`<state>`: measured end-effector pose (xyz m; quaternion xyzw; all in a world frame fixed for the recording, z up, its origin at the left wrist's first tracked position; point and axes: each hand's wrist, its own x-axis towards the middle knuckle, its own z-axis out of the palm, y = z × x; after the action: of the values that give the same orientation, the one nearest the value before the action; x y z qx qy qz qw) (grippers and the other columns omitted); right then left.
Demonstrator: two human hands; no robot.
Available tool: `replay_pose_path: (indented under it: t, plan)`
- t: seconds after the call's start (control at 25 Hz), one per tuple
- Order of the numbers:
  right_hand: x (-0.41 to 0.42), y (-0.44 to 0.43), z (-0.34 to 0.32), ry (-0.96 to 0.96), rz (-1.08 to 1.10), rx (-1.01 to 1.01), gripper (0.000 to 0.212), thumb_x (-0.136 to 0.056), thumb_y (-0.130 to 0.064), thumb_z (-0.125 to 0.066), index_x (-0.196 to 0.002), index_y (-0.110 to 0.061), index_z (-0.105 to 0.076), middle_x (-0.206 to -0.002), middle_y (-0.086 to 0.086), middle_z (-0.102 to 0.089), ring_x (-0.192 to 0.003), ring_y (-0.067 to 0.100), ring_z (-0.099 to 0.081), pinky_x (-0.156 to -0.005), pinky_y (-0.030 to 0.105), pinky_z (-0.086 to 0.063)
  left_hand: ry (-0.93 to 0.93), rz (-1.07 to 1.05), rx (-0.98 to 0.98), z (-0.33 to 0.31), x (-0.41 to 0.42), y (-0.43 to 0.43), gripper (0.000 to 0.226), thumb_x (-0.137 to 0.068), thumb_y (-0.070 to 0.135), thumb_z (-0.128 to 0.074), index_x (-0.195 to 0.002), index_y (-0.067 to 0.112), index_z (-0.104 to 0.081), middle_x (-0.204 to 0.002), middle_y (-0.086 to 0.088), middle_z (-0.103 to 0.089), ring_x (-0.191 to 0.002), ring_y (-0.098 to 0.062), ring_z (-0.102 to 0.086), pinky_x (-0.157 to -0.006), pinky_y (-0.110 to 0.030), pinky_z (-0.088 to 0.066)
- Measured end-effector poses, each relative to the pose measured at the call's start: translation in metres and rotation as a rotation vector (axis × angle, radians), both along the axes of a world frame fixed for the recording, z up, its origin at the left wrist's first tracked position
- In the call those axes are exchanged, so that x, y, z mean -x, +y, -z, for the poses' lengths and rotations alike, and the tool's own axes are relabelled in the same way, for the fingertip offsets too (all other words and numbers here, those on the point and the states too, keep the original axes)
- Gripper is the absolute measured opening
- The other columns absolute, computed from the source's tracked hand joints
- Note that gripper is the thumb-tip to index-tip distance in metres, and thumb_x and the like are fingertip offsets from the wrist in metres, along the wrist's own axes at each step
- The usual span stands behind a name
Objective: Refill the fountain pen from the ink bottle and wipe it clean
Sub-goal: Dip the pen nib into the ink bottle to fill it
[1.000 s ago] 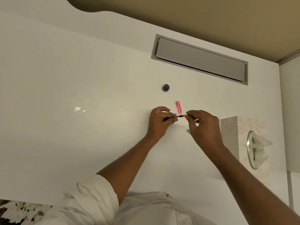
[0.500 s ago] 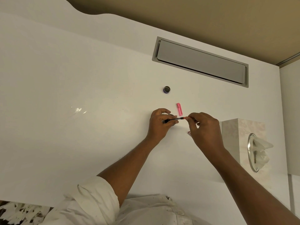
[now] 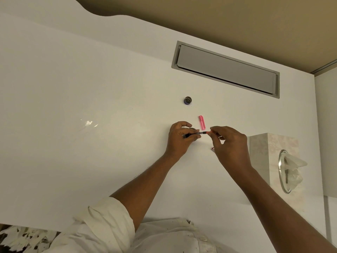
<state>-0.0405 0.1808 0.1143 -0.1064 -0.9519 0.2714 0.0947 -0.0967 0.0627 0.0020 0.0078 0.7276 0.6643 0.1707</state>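
The fountain pen [image 3: 200, 133] is held sideways just above the white table [image 3: 91, 92]. The left hand [image 3: 179, 140] grips its dark end. The right hand [image 3: 230, 143] pinches its pink end. A dark thing [image 3: 192, 129] under the left hand may be the ink bottle, but I cannot tell. If the hands tug too hard, ink could drip on the table. A pink cap [image 3: 201, 122] lies just beside the pen. The tissue box [image 3: 264, 152] is near.

View shifted slightly, left hand [image 3: 179, 142], right hand [image 3: 231, 146], fountain pen [image 3: 202, 133] hardly moved

Soft, warm, even light; a small glare patch [image 3: 88, 123] on the glossy white table [image 3: 73, 88]; wide-angle bending at edges.
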Motion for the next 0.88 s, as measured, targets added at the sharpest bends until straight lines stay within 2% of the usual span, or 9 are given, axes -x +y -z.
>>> replay_pose_path:
  t: [0.16,0.4,0.56,0.72,0.88]
  plan:
    - [-0.0006,0.0,0.0014,0.002,0.008,0.009,0.011,-0.084,-0.005,-0.068,-0.093,-0.007,-0.073,-0.085,0.007,-0.074,-0.072,0.021,-0.066,-0.068,0.033,-0.054,0.01,-0.001,-0.002,-0.0012,-0.0001,0.0001,0.021,-0.07,0.011,-0.078,-0.091,0.009,-0.075,-0.095,0.01,-0.054,-0.105,-0.021,-0.053,-0.079,-0.044,-0.056]
    - [-0.0015,0.0018,0.0049,0.006,0.007,-0.005,0.008,-0.087,-0.008,-0.064,-0.09,-0.009,-0.072,-0.077,0.008,-0.071,-0.067,0.024,-0.063,-0.064,0.039,-0.054,0.016,0.0,0.014,-0.0025,0.0006,-0.0003,0.021,-0.071,0.011,-0.078,-0.091,0.008,-0.075,-0.097,0.004,-0.056,-0.107,-0.021,-0.052,-0.08,-0.044,-0.055]
    - [-0.0001,0.0021,0.0055,0.006,-0.02,-0.032,0.007,-0.088,-0.008,-0.063,-0.086,-0.007,-0.07,-0.071,0.009,-0.067,-0.063,0.026,-0.059,-0.061,0.042,-0.053,0.043,0.006,0.037,-0.0027,0.0011,-0.0005,0.021,-0.071,0.012,-0.077,-0.092,0.008,-0.075,-0.099,0.003,-0.056,-0.108,-0.022,-0.051,-0.081,-0.03,-0.055]
    - [0.0011,0.0013,0.0054,-0.009,-0.016,-0.02,0.008,-0.089,-0.008,-0.063,-0.084,-0.005,-0.069,-0.068,0.01,-0.064,-0.062,0.027,-0.058,-0.059,0.045,-0.051,0.031,0.004,0.013,-0.0032,0.0021,-0.0006,0.02,-0.071,0.01,-0.077,-0.091,0.007,-0.075,-0.1,0.0,-0.056,-0.108,-0.022,-0.051,-0.08,-0.039,-0.056]
    - [0.0017,0.0015,0.0044,-0.022,-0.025,-0.028,0.01,-0.089,-0.01,-0.062,-0.083,-0.005,-0.068,-0.066,0.011,-0.062,-0.062,0.029,-0.057,-0.059,0.045,-0.05,0.033,0.004,0.014,-0.0038,0.0024,-0.0007,0.02,-0.071,0.01,-0.077,-0.091,0.007,-0.075,-0.099,0.001,-0.056,-0.108,-0.02,-0.051,-0.081,-0.037,-0.056]
